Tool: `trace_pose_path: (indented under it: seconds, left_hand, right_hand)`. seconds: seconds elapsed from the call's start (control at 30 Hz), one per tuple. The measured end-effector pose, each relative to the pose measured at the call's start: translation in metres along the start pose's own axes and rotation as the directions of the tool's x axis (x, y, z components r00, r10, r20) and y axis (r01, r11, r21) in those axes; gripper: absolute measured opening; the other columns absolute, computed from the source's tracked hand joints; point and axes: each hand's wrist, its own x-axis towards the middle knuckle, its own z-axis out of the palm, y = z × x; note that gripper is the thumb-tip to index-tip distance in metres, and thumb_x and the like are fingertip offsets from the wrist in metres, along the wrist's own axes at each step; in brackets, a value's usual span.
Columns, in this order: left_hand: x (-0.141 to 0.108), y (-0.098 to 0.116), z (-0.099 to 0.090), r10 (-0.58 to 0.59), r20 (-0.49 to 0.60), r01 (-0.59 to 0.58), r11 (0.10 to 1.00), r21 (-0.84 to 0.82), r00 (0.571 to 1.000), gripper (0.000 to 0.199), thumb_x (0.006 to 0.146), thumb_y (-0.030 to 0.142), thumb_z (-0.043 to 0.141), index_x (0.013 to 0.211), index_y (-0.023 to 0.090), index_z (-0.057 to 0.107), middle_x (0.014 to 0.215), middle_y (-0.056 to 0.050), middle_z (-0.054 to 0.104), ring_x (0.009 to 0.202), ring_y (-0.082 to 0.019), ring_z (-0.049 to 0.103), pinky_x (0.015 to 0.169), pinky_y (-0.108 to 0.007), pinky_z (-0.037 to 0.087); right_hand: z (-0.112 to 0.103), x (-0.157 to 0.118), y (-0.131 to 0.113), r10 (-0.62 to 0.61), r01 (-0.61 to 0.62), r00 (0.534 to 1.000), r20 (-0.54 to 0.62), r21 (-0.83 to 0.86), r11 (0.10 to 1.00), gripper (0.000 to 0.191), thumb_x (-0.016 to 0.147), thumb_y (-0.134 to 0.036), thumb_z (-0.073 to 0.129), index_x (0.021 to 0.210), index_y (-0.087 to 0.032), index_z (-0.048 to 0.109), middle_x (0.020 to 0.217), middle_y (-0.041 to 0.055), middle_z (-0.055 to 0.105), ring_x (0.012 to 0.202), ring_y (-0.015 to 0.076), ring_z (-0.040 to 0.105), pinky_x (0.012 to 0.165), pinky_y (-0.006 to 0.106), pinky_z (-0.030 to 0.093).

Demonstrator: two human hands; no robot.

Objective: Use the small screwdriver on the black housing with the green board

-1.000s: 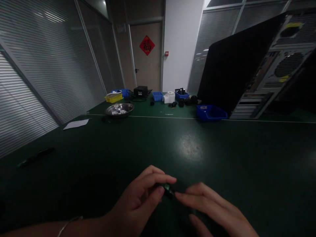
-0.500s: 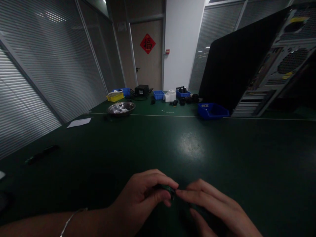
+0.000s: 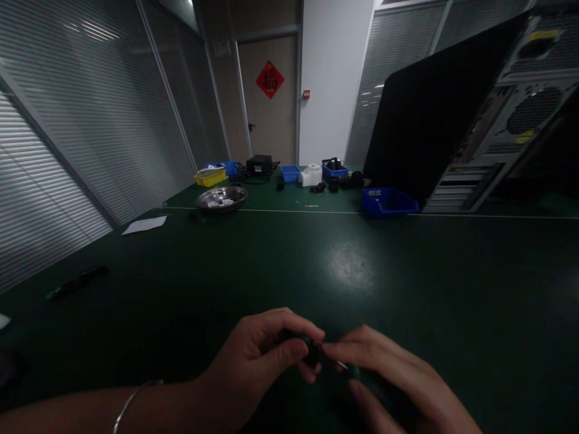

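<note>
My left hand (image 3: 266, 355), with a silver bangle on its wrist, pinches a small dark piece (image 3: 312, 352) between thumb and fingers at the bottom centre. Just to the right, my right hand (image 3: 389, 367) has its index fingertip against that piece. Between my right thumb and fingers is a thin tool (image 3: 347, 369) with a shiny shaft and a dark green handle, its shaft pointing toward the piece. Shadow hides the details of the piece.
A metal bowl (image 3: 221, 199) and a sheet of paper (image 3: 145, 225) lie at the left. Dark green parts (image 3: 79, 282) are nearer. A blue bin (image 3: 389, 202) sits before a large computer case (image 3: 443, 114) at the right. Small trays and a black box (image 3: 260, 164) line the back.
The piece in my left hand has turned and shows darker. The tool's shaft and handle now show in my right hand. Both hands have stayed in nearly the same place.
</note>
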Motion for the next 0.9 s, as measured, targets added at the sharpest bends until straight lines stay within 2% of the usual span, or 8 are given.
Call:
trace_pose_path:
  seconds: [0.1,0.2,0.27,0.33,0.53,0.7,0.83,0.9]
  left_hand:
    - [-0.001,0.004,-0.001,0.053,0.018,-0.056,0.972,0.230,0.998,0.016,0.092,0.024,0.058,0.095,0.017,0.072,0.085,-0.004,0.066,0.079,-0.016,0.063,0.073,-0.029,0.051]
    - [-0.003,0.008,0.001,0.095,0.243,-0.208,0.841,0.499,0.965,0.018,0.090,0.015,0.055,0.093,0.013,0.072,0.088,-0.009,0.069,0.090,-0.021,0.062,0.084,-0.033,0.048]
    - [-0.003,0.010,0.003,0.086,0.400,-0.317,0.765,0.560,0.913,0.017,0.089,0.012,0.056,0.093,0.011,0.072,0.090,-0.012,0.071,0.097,-0.024,0.061,0.093,-0.035,0.045]
    - [-0.003,0.011,0.005,0.061,0.461,-0.360,0.717,0.597,0.885,0.016,0.089,0.013,0.058,0.094,0.010,0.072,0.096,-0.015,0.071,0.104,-0.025,0.060,0.100,-0.036,0.042]
    - [-0.007,0.014,0.007,0.010,0.432,-0.320,0.687,0.652,0.902,0.024,0.091,0.011,0.055,0.110,0.011,0.069,0.119,-0.018,0.065,0.123,-0.027,0.051,0.108,-0.037,0.037]
    - [-0.008,0.018,0.008,0.011,0.345,-0.255,0.698,0.670,0.938,0.031,0.087,0.017,0.064,0.117,0.014,0.061,0.124,-0.015,0.061,0.119,-0.025,0.052,0.107,-0.037,0.038]
    - [-0.005,0.019,0.010,-0.099,0.244,-0.153,0.540,0.828,0.965,0.040,0.077,0.040,0.073,0.104,0.013,0.063,0.116,-0.018,0.061,0.107,-0.033,0.053,0.099,-0.050,0.040]
    - [-0.004,0.017,0.012,-0.150,0.218,-0.134,0.433,0.891,0.964,0.055,0.069,0.050,0.076,0.104,0.010,0.062,0.112,-0.020,0.062,0.102,-0.037,0.052,0.095,-0.059,0.039]
  right_hand:
    - [-0.002,0.000,-0.003,0.018,-0.022,0.996,-0.086,-0.036,0.999,0.052,0.084,-0.001,0.055,0.121,-0.037,0.062,0.100,-0.0012,0.072,0.092,0.0162,0.071,0.076,0.021,0.059]
    - [-0.003,-0.001,-0.004,0.036,-0.047,0.986,-0.161,-0.067,0.997,0.044,0.083,-0.004,0.058,0.117,-0.032,0.065,0.104,0.0014,0.074,0.098,0.0205,0.071,0.075,0.023,0.060]
    - [-0.002,-0.001,-0.003,0.033,-0.045,0.984,-0.173,-0.065,0.997,0.043,0.083,-0.004,0.059,0.116,-0.030,0.066,0.106,0.0022,0.074,0.099,0.0216,0.071,0.074,0.023,0.060]
    - [-0.001,0.000,-0.002,0.013,-0.023,0.984,-0.180,-0.053,0.998,0.046,0.082,-0.003,0.059,0.117,-0.032,0.065,0.107,0.0009,0.074,0.097,0.0203,0.071,0.073,0.021,0.060]
    - [0.002,0.001,-0.001,-0.040,0.040,0.983,-0.177,-0.004,0.999,0.057,0.083,-0.001,0.057,0.123,-0.042,0.057,0.104,-0.0052,0.072,0.093,0.0137,0.070,0.074,0.016,0.057]
    - [0.002,0.000,-0.002,0.017,-0.024,0.992,-0.121,-0.057,0.998,0.050,0.085,-0.004,0.055,0.122,-0.038,0.057,0.111,-0.0033,0.071,0.102,0.0150,0.068,0.079,0.019,0.056]
    - [-0.001,0.001,-0.004,0.111,-0.110,0.994,0.003,-0.091,0.990,0.045,0.082,-0.003,0.052,0.120,-0.028,0.056,0.108,0.0019,0.071,0.097,0.0171,0.070,0.081,0.026,0.057]
    - [-0.001,0.000,-0.005,0.182,-0.175,0.980,0.075,-0.096,0.980,0.042,0.078,0.000,0.052,0.112,-0.024,0.057,0.104,0.0029,0.071,0.092,0.0179,0.070,0.078,0.028,0.058]
